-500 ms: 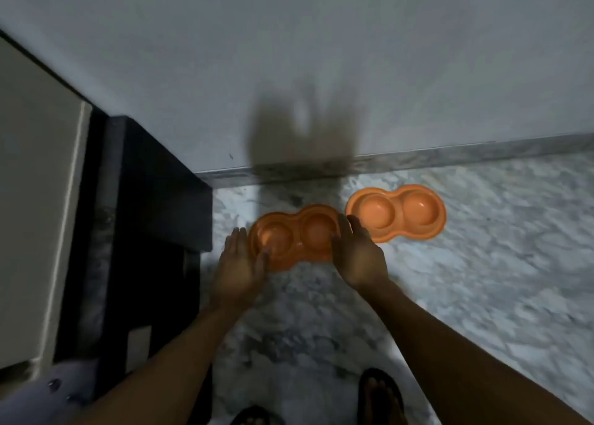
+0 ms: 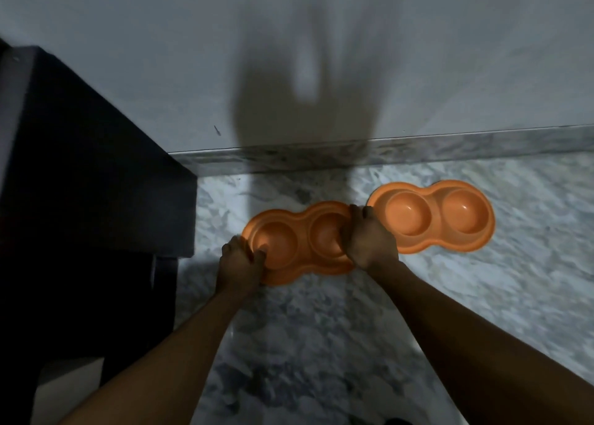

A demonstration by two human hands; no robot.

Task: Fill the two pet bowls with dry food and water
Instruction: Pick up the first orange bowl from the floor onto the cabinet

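**both hands grip the near orange double bowl on the marble floor**

the near double bowl (image 2: 300, 231), an orange plastic dish with two round wells side by side, lies just below the middle of the view, toward 6 o'clock. its long side runs from about 8 o'clock to 2 o'clock. the left hand (image 2: 239, 263) grips its end at 8 o'clock, with the thumb curled over the rim into the well on that side and the fingers tucked under the edge. the right hand (image 2: 369, 244) grips the opposite end at 2 o'clock, its fingers curled over the far rim and its back covering part of the well there. both forearms reach in from the bottom of the view, at 7 and 5 o'clock. whether the dish rests on the floor or is just off it cannot be told.

the second double bowl (image 2: 432, 218), same colour and shape, lies flat at 2 o'clock from the first, toward 3 o'clock in the view. its near end sits just beside the right hand's fingertips. whether the two rims touch is hidden by that hand. the wells that show in both dishes are bare orange plastic.

the marble floor (image 2: 321, 328) is grey and white veined. a stone skirting (image 2: 450, 148) runs across at 12 to 3 o'clock under a pale wall (image 2: 466, 54), which carries a broad dark shadow (image 2: 283, 112) at 12 o'clock. a dark cabinet (image 2: 96, 183) fills the side at 9 o'clock, its corner near the left hand.
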